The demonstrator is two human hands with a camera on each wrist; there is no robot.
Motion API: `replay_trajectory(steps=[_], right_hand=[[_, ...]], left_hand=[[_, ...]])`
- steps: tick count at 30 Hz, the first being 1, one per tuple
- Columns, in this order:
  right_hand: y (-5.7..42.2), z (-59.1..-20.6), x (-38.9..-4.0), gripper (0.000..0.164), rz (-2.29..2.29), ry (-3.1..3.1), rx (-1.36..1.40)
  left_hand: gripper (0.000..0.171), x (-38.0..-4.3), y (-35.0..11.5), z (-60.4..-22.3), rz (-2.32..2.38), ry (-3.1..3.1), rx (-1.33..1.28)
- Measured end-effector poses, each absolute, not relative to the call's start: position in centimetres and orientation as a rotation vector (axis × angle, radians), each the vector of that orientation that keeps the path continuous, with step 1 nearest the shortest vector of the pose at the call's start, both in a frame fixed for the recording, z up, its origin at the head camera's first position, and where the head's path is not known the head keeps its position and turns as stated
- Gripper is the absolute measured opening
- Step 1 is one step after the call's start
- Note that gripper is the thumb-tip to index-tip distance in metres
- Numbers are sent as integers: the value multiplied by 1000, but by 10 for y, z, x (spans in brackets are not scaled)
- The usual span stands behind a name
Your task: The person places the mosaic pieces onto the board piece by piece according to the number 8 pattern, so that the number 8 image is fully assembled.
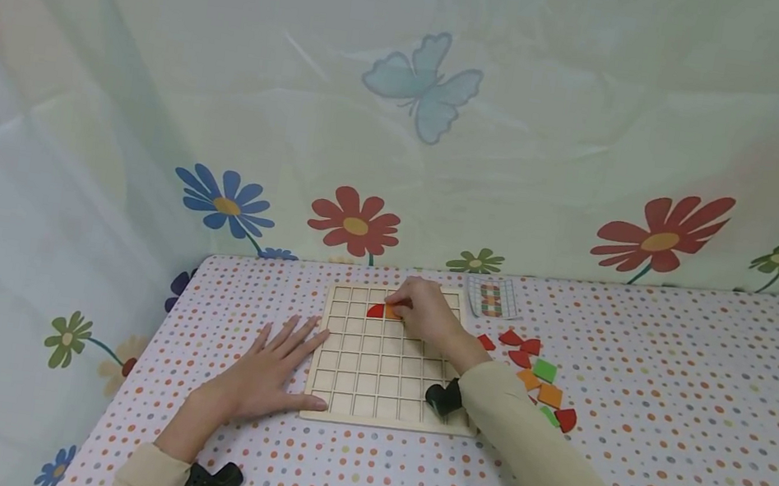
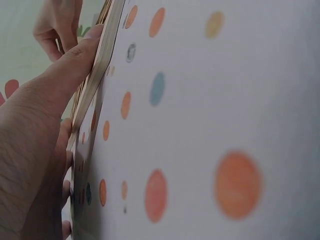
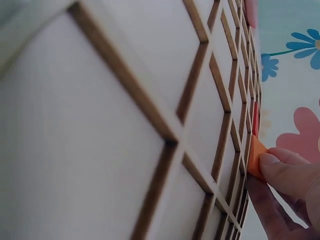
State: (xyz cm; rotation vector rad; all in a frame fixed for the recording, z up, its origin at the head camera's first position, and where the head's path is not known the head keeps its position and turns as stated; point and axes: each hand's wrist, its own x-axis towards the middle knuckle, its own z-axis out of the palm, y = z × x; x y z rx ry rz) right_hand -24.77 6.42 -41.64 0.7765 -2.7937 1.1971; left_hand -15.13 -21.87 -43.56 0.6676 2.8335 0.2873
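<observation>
sleeves (image 1: 546, 456), hands (image 1: 425, 311), pinched orange tile (image 3: 256, 157), gridded board (image 1: 369, 364)

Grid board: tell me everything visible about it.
The grid board is pale and looks wooden, roughly square, with a plain rim and thin raised strips crossing into square cells. It lies flat on the dotted tablecloth. The left hand has its thumb over the near-left corner, fingers towards the left edge. A red piece sits in a far cell; beside it, the right hand pinches an orange piece. The right arm hides part of its right side.
</observation>
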Motion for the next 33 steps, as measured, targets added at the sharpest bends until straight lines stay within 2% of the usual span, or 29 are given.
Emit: replay_trajectory(steps=[17,23,33], right_hand=[[62,-414,-246,15,1048,-2827,780],[65,-413,-245,13,1131,-2841,749],[95,-391,-215,13,1106,-2832,771]], left_hand=[[104,-151,-219,-433,271,2844,667],[105,-151,-219,-435,281,2845,668],[105,-151,-219,-433,278,2839,664]])
